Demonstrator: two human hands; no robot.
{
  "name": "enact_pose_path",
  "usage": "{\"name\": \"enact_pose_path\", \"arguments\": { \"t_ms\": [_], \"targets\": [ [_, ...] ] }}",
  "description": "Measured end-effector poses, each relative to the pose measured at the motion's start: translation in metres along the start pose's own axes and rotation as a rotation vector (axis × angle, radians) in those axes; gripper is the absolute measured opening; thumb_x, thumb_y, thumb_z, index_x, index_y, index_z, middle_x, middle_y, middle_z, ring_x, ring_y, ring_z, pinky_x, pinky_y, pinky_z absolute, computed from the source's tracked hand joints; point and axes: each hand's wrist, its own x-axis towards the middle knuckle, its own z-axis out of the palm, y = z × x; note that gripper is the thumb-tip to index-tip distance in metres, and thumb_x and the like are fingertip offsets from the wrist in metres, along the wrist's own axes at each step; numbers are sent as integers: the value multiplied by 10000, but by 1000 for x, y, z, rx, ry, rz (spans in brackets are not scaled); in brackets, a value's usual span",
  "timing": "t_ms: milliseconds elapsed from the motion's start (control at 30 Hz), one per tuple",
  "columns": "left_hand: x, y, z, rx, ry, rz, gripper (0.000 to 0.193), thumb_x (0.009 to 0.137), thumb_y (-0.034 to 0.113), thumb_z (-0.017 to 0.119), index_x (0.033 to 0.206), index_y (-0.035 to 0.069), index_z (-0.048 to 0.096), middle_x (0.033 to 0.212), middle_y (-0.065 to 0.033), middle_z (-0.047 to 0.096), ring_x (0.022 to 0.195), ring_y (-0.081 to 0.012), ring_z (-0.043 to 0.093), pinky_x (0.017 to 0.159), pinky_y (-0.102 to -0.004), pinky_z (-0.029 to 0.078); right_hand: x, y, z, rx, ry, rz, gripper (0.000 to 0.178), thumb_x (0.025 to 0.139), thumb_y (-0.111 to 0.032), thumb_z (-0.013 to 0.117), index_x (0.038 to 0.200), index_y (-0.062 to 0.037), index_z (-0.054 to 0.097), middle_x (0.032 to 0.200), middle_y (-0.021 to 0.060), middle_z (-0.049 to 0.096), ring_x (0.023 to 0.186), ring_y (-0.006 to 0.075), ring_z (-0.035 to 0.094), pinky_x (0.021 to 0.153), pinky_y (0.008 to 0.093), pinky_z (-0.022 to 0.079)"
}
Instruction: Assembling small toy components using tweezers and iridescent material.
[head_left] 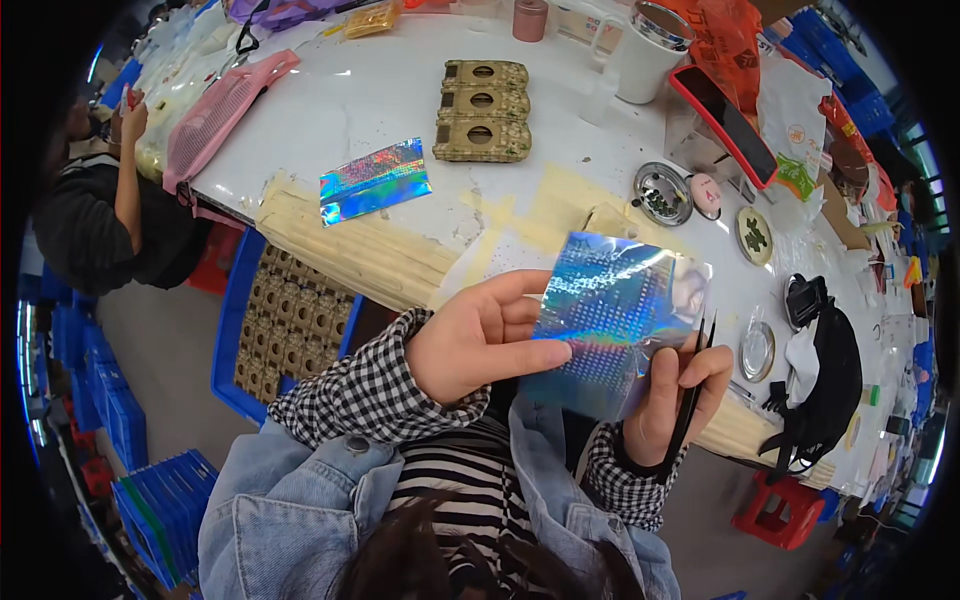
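Observation:
A shiny holographic sheet point(600, 320) covered in rows of small marks is held up in front of me. My left hand point(470, 340) is closed on its left edge, thumb on top. At the lower right edge, my right hand point(668, 400) pinches the sheet and also grips black tweezers point(687, 415), tips pointing up and away. Beyond the sheet, a second holographic piece point(375, 183) lies flat on the white table point(330, 110). Near it are several camouflage-patterned moulded parts point(482, 130) with round openings, set in a column.
Right of the sheet sit a round metal dish point(662, 195) with small dark bits and a pale dish point(754, 237). A red-cased phone point(722, 125) leans behind them near a white mug point(650, 50). A blue crate point(228, 345) of similar parts stands lower left; a person point(110, 215) sits at far left.

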Motion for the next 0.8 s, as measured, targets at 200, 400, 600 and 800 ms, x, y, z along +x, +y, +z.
{"name": "enact_pose_path", "arguments": {
  "t_ms": [200,400,600,800],
  "targets": [
    [-12,1,-7,18,157,52,470,819,-71,588,1264,-33,442,1063,-100,631,950,-128,606,845,-253,473,-3,-1,5,-85,-7,-3,268,820,81,572,807,-84,360,774,28,426,703,98,360,665,215,336],
    [-18,1,-18,32,198,150,429,823,-26,623,1215,-38,449,962,-79,648,887,-103,611,791,-230,489,-8,-4,5,-187,-111,60,226,849,-20,608,857,-58,385,948,148,547,822,149,486,778,271,412],
    [-16,4,-19,-33,225,183,423,818,-42,621,1200,-26,439,950,-91,651,880,-116,622,794,-239,499,-2,0,15,-256,-33,-356,537,840,-504,593,1000,-25,410,1059,267,572,1006,332,550,891,442,419],
    [-12,5,-21,-51,228,172,440,823,-40,617,1209,-13,407,922,-90,654,868,-120,625,781,-239,503,-2,-27,25,-517,-547,-231,641,696,-379,757,1162,-39,477,1074,247,589,1020,328,598,842,385,523]
  ]
}}
